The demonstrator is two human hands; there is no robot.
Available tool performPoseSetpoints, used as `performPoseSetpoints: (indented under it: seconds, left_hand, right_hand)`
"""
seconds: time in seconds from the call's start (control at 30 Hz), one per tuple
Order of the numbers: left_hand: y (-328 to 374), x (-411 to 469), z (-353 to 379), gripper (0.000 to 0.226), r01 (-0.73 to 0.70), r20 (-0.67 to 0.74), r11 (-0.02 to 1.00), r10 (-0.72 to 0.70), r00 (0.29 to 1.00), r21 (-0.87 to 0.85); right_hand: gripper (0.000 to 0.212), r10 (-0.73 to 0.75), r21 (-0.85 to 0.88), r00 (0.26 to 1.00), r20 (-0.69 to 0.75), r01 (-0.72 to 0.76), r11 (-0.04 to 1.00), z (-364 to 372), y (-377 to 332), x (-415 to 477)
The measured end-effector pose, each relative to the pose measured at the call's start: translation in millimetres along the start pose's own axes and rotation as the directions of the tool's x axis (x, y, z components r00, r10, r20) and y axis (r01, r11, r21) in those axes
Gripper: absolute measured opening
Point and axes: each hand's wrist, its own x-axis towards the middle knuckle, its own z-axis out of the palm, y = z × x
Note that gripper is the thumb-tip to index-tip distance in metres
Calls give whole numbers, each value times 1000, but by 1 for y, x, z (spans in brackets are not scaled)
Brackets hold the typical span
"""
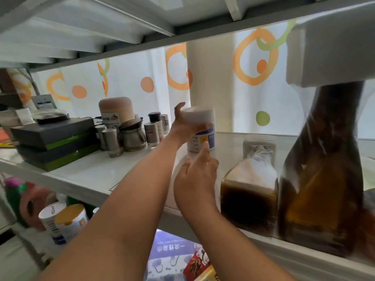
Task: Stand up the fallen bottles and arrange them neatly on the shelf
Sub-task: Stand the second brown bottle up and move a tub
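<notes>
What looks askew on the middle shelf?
The dark bottle at far right, bagged in plastic, leans with its neck tipped right, though lens distortion may exaggerate it. The jar in the left hand looks upright.

A: What colours mark the jar at the left hand?
B: White body, white lid, a purple band, a yellow square.
A: And behind it?
B: A white curtain with orange rings, orange dots, green circles.
A: Right of the right hand?
B: A squat bottle, dark brown; a tall bottle, brown and amber.
</notes>
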Motion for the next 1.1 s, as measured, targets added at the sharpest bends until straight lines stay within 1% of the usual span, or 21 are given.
performPoseSetpoints:
  seconds: [0.03,0.13,0.17,0.27,0.3,0.37,0.4,0.47,0.53,0.57,0.63,0.7,0.77,0.87,0.93,1.0,1.03,1.1]
  left_hand:
    - [2,-6,-5,100,8,-7,1000,-8,1000,-12]
    - [5,-25,-24,107,6,-58,998,-2,998,59]
    - [4,-33,-30,107,7,-44,999,-5,999,45]
    - [7,-62,-47,89,33,-18,994,-35,999,-103]
    - [10,-71,-52,92,10,-21,997,-12,1000,-74]
    - [9,-86,-62,107,-62,-36,998,63,997,27]
    - [6,-95,-66,112,-84,-49,996,85,995,23]
    - [-6,-110,-73,110,-123,-39,990,120,992,-70]
    - [-17,-124,-78,104,-76,28,971,84,996,-228]
    - [-18,-128,-80,101,-35,42,954,50,998,-298]
    - [-13,-131,-84,87,43,37,915,-31,999,-401]
    - [-8,-132,-85,78,120,32,901,-117,993,-418]
    - [-7,-133,-84,66,146,36,912,-143,989,-383]
    - [-6,-135,-85,62,133,20,943,-133,991,-305]
    - [-11,-136,-91,58,113,1,970,-115,993,-215]
    - [-13,-141,-95,53,87,-33,982,-94,995,-169]
    - [-15,-144,-96,52,75,-76,986,-87,993,-150]
    - [-16,-147,-95,49,46,-218,997,-58,974,-58]
  right_hand:
    - [57,24,-10,1000,-3,-24,1000,0,0,1]
    - [61,99,-41,995,-7,-99,994,0,0,6]
    - [65,114,-42,993,-6,-115,993,0,0,6]
    - [80,158,-81,987,12,-157,984,-1,-3,3]
    - [84,168,-102,986,10,-166,981,-3,-3,1]
    - [90,170,-138,985,10,-167,976,-6,-4,-1]
    - [92,165,-154,986,18,-160,975,-7,-5,-3]
    - [97,162,-192,985,55,-149,970,-7,-8,-5]
    - [101,190,-250,976,110,-158,955,-3,-12,-5]
    - [100,204,-268,971,127,-165,949,1,-14,-3]
    - [89,236,-263,964,124,-198,944,9,-11,4]
    - [81,254,-266,962,101,-220,939,15,-6,9]
    - [75,243,-295,966,83,-209,932,16,-7,7]
    - [67,246,-277,965,90,-213,937,13,-6,6]
    - [60,272,-237,957,101,-242,941,11,-5,8]
    - [53,285,-198,953,100,-262,945,10,-4,10]
    - [50,282,-186,953,108,-259,948,10,-4,11]
    - [45,264,-178,956,129,-240,954,10,-2,11]
